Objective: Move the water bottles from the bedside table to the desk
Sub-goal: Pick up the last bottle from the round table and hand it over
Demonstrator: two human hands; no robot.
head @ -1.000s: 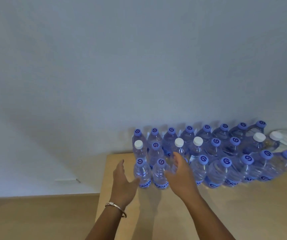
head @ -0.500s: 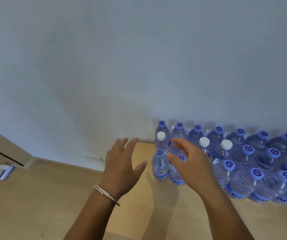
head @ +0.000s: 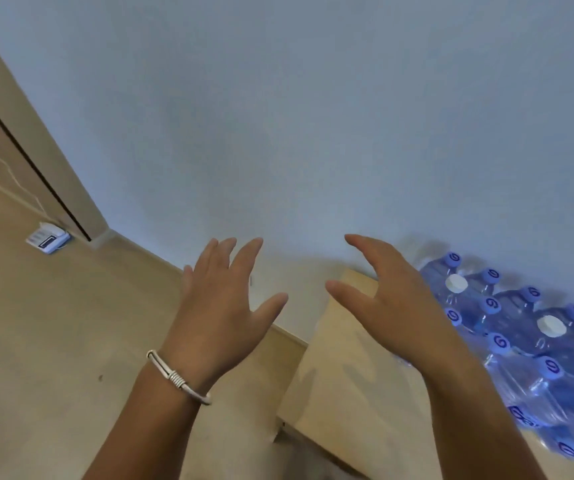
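Now both grips wide, empty: left hand (head: 221,308), right hand (head: 391,306); water bottles (head: 535,344) caps show swirl logo.

The water bottles (head: 535,344) blur together and run off the right edge; the right hand (head: 393,306) hides the nearest ones' bodies.

Both hands (head: 223,306) off bottles (head: 521,334); view swung left; empty.

Soft, even, cool-toned light fills the frame, dimming toward the upper corners. Faint hand shadows fall on the bench (head: 358,375). The water bottles (head: 521,341) at right are smeared by motion blur (caps still readable), and wide-angle distortion bends the edges.
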